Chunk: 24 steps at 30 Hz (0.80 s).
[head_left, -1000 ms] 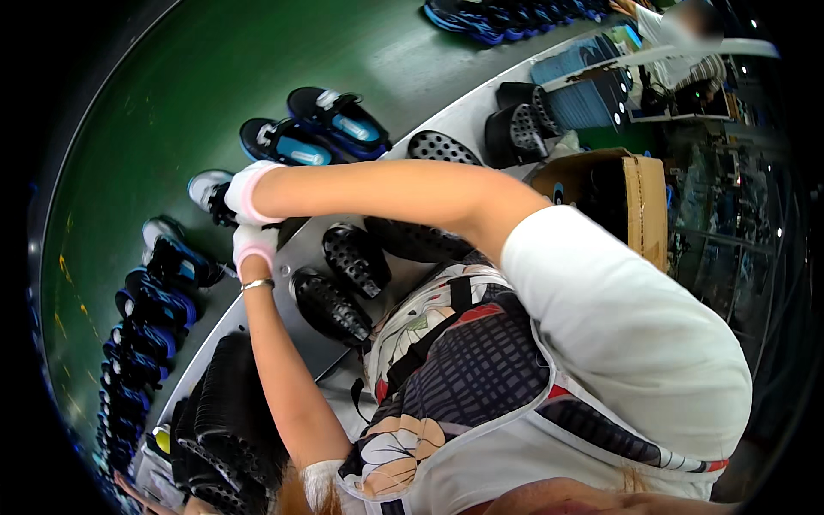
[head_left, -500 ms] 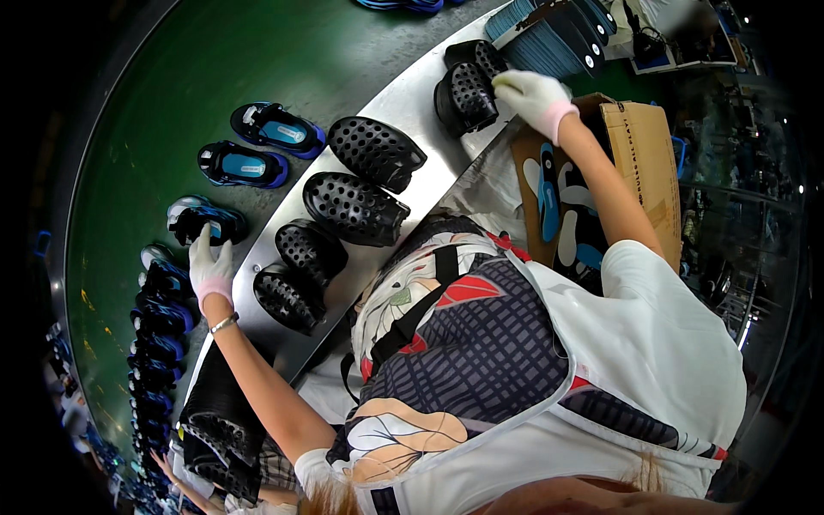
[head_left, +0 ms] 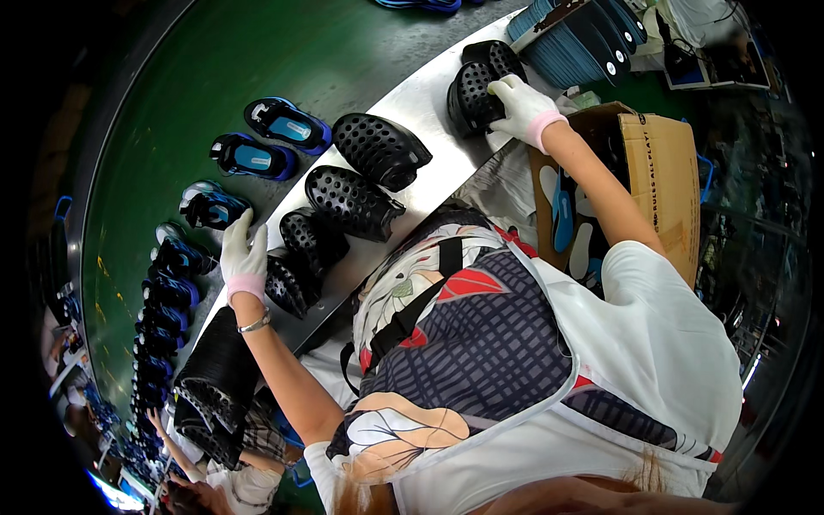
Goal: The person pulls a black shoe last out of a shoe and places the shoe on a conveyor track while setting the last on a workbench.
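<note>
head view: insoles [head_left: 562, 210] in cardboard box [head_left: 657, 163] (upright)

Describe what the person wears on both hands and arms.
Both the left hand and the right hand wear white fabric gloves with pink knit cuffs. A thin silver bracelet circles the left wrist. The forearms are bare; short white sleeves cover the upper arms.

A bare metal bench [head_left: 429, 94] is seen running diagonally beside a green belt [head_left: 257, 60]. Black perforated shoes [head_left: 356, 202] are laid in a row along the bench, one pair [head_left: 476, 81] at its far end. On the belt beside the bench, blue shoes [head_left: 283, 124] are lined up.
</note>
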### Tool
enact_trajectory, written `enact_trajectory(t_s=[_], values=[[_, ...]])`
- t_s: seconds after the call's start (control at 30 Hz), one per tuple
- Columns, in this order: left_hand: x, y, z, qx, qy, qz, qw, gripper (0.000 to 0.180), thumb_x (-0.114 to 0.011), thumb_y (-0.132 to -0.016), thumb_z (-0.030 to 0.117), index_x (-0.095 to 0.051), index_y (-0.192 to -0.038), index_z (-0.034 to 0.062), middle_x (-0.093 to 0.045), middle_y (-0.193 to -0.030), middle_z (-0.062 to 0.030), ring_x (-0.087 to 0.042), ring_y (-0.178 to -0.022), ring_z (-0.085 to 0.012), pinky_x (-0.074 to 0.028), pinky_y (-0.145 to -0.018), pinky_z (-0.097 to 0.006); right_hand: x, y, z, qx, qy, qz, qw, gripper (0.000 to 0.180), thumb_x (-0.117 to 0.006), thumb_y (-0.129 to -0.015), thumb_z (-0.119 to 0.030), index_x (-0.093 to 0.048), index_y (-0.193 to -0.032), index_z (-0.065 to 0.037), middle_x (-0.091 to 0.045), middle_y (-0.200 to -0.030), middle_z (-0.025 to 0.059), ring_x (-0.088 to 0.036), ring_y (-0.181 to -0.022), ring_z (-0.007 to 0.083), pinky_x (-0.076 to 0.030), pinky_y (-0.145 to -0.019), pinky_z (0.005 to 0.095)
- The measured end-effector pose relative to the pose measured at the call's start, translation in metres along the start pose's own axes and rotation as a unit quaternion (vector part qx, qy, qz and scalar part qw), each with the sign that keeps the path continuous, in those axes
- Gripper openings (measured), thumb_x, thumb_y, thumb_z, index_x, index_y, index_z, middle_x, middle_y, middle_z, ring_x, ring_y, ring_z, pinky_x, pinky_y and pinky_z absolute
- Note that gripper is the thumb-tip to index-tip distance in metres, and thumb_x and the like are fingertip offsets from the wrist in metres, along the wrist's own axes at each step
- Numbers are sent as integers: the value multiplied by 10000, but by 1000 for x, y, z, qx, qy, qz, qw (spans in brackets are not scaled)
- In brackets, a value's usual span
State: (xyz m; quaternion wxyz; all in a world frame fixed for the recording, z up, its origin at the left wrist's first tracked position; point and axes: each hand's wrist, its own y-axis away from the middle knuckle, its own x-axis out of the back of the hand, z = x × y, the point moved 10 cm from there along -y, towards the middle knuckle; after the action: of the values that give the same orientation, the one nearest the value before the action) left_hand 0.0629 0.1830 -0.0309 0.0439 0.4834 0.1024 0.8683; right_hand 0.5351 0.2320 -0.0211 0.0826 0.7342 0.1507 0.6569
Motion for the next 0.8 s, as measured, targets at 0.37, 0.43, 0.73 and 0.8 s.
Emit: enact_trajectory(t_s=[0.37, 0.43, 0.73, 0.8], values=[[4, 22, 66, 15, 473, -35, 880, 532, -558, -934, 347, -479, -1317, -13, -600, -1170, -153, -596, -1047, -218, -482, -899, -327, 77, 36, -171, 200, -189, 28, 961, 520, -771, -683, -177, -536, -1124, -33, -521, -1069, 115, -589, -837, 212, -506, -775, 310], [-18, 33, 81, 27, 654, -110, 748, 630, -544, -931, 426, -419, -1351, -25, -572, -1206, -141, -595, -1030, -209, -485, -897, -321, 73, 45, -247, 302, -256, -14, 918, 509, -765, -689, -167, -539, -1122, -25, -526, -1044, 118, -582, -845, 207, -500, -782, 310], [3, 34, 7, 55, 765, 16, 641, 405, -587, -932, 313, -506, -1212, 32, -610, -1075, -81, -622, -928, -162, -528, -829, -313, 30, 27, -363, 355, -247, -69, 899, 550, -627, -803, -416, -582, -1127, 26, -607, -1026, 219, -607, -950, 320, -487, -816, 366], [8, 30, -7, 74, 749, 66, 655, 354, -600, -926, 270, -534, -1181, 33, -618, -1028, -56, -619, -884, -139, -527, -792, -294, 17, 17, -376, 306, -246, -121, 912, 543, -619, -812, -422, -583, -1104, 34, -633, -931, 212, -623, -879, 333, -492, -788, 373]])
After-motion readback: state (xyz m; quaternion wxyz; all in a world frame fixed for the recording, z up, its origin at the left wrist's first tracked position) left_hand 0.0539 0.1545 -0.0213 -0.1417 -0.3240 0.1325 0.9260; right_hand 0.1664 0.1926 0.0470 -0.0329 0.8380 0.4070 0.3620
